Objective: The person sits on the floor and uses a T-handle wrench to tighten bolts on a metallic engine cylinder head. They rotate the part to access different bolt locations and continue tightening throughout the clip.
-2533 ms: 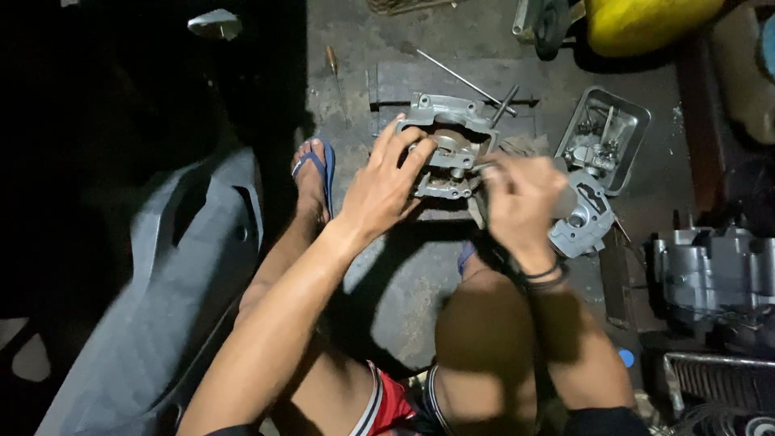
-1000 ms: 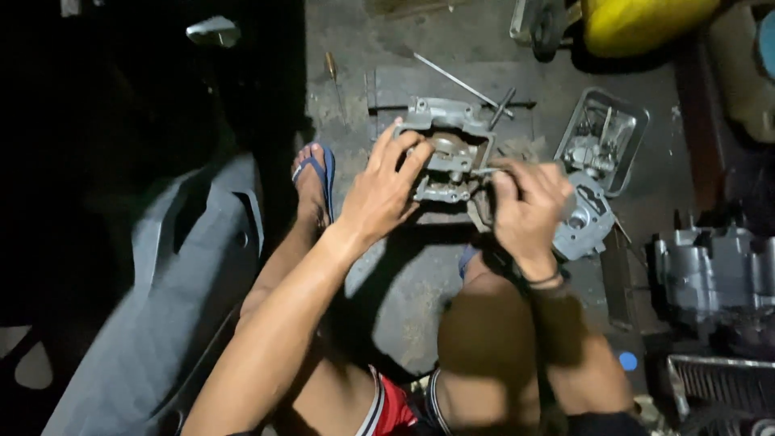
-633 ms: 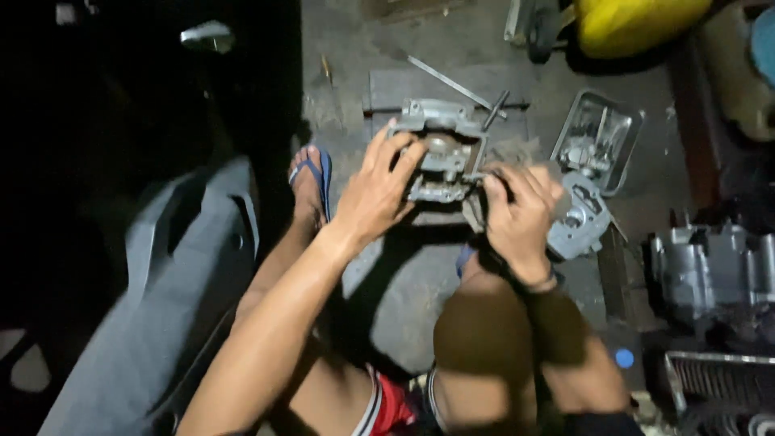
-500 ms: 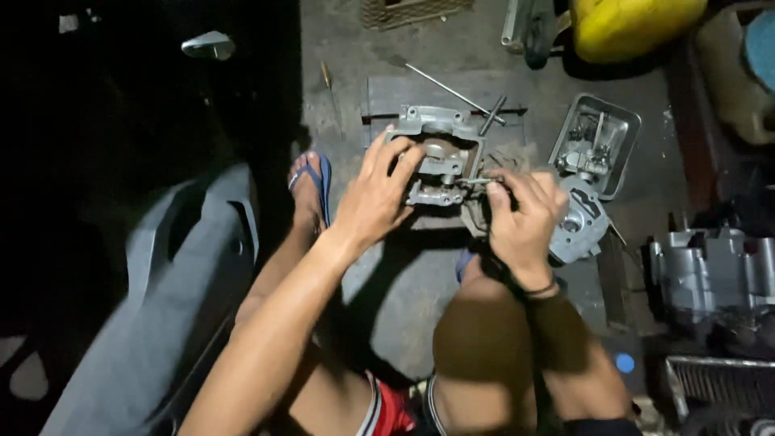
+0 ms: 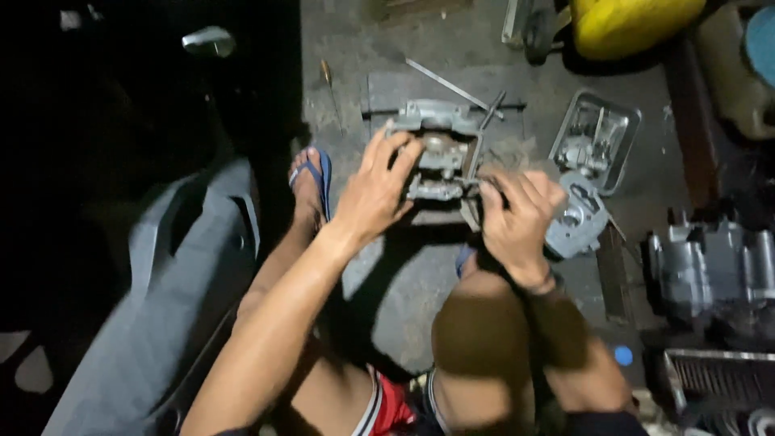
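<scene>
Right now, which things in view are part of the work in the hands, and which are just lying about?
In hand:
- grey metal engine part, steadied by the left hand
- right hand, working at that part's right edge; what its grip holds cannot be told

Lying about:
- metal tray of small parts
- grey cylinder piece
- thin metal rod
- yellow container
- grey plastic panel

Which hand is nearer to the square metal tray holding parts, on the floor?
Right. The right hand is curled just below-left of the metal tray, beside the grey cylinder part. The left hand rests on the engine part, farther away.
</scene>
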